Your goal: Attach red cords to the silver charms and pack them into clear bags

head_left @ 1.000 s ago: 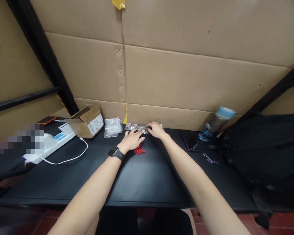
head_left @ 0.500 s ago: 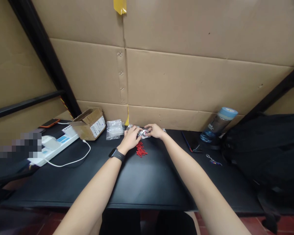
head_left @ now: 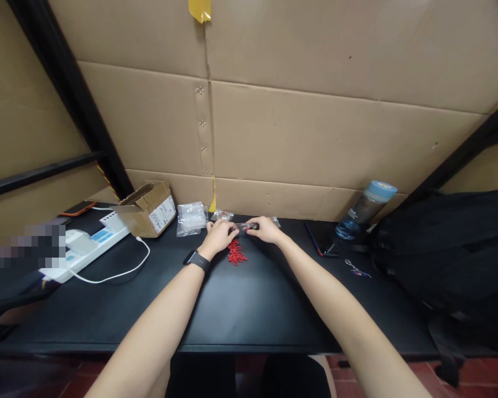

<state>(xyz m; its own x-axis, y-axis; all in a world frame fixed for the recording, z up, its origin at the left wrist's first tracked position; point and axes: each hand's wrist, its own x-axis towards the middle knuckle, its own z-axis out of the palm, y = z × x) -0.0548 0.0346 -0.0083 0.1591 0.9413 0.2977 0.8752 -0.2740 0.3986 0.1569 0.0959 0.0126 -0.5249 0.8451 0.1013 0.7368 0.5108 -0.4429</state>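
Near the back of the black desk, a small clear plastic bag (head_left: 243, 227) with something dark and red in it stretches between my two hands. My left hand (head_left: 221, 235), with a dark watch on its wrist, pinches the left end of the bag. The right end is pinched by my right hand (head_left: 264, 229). Just in front of the hands lies a loose bundle of red cord (head_left: 236, 252). Behind my left hand is another small clear bag (head_left: 223, 215), and one more (head_left: 276, 221) shows partly behind my right hand.
Clear plastic packets (head_left: 191, 218) lie left of my hands, beside an open cardboard box (head_left: 147, 210). Further left is a white power strip (head_left: 87, 251) with a cable. To the right are a dark phone (head_left: 321, 237), a bottle (head_left: 365, 210), a keychain (head_left: 358, 269) and a black bag (head_left: 448, 265).
Both hands have closed their fingers on the ends of the small bag, which now appears raised and tilted between them. The view has shifted slightly.
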